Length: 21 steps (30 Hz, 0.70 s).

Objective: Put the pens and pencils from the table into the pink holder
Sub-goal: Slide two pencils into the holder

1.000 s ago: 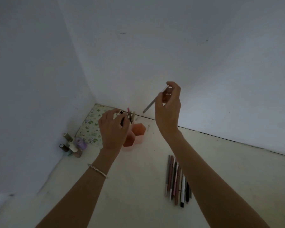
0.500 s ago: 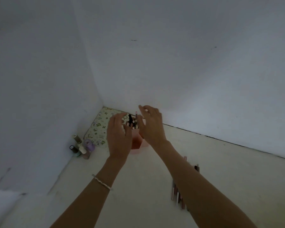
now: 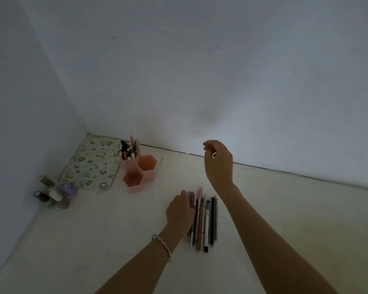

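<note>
Near the middle of the pale desk (image 3: 94, 240): a row of pens and pencils (image 3: 206, 221), side by side, all lying flat. At the row's left side: the left grip (image 3: 179, 213), with a thin bracelet (image 3: 164, 247) on the wrist. Lies over the nearest few and touches them. Cannot tell if the fingers are apart or clamped on one, since the back of the hand hides them. Up above the far end of the row: the right grip (image 3: 218, 162). Hangs in the air, off the desk, fingers loosely curled and a bit apart, clamped on nothing that shows. Far back by the wall: the pink holder (image 3: 134, 185), with three six-sided cups joined together. Holds a bunch of pens (image 3: 129, 149) standing in the back cup. Just left of it: a flowery pouch (image 3: 94, 164), flat on the desk. Nearer the left wall: a few small bottles (image 3: 51, 194), close together.
</note>
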Motion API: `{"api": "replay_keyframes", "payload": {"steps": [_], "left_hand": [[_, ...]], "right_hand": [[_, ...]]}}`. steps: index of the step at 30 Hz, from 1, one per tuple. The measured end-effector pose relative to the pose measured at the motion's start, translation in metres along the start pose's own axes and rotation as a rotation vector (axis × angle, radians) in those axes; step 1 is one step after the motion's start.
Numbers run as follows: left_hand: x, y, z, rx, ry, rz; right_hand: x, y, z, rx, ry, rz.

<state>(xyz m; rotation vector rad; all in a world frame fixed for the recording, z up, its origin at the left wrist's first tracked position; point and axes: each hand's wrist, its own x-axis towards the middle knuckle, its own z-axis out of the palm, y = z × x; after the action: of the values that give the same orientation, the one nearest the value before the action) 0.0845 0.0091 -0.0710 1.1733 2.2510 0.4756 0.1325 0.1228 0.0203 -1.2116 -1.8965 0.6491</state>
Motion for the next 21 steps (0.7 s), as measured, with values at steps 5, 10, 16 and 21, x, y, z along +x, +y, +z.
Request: {"api": "replay_keyframes", "payload": {"steps": [5,10,16,21], "left_hand": [[0.006,0.007,0.006,-0.044,0.029,-0.108],[0.014,0.002,-0.004,-0.158,0.005,-0.175],[0.024,-0.003,-0.055,-0.622,0.463,0.100],[0.020,-0.005,-0.079,-0.644,0.544,0.267]], "right_hand": [[-0.012,0.023,-0.010,0.018,-0.062,0.090],[-0.021,0.034,0.001,0.017,-0.115,0.164],[-0.033,0.052,0.036,-0.356,-0.608,0.248],[-0.063,0.049,0.068,-0.686,-0.742,-0.016]]}}
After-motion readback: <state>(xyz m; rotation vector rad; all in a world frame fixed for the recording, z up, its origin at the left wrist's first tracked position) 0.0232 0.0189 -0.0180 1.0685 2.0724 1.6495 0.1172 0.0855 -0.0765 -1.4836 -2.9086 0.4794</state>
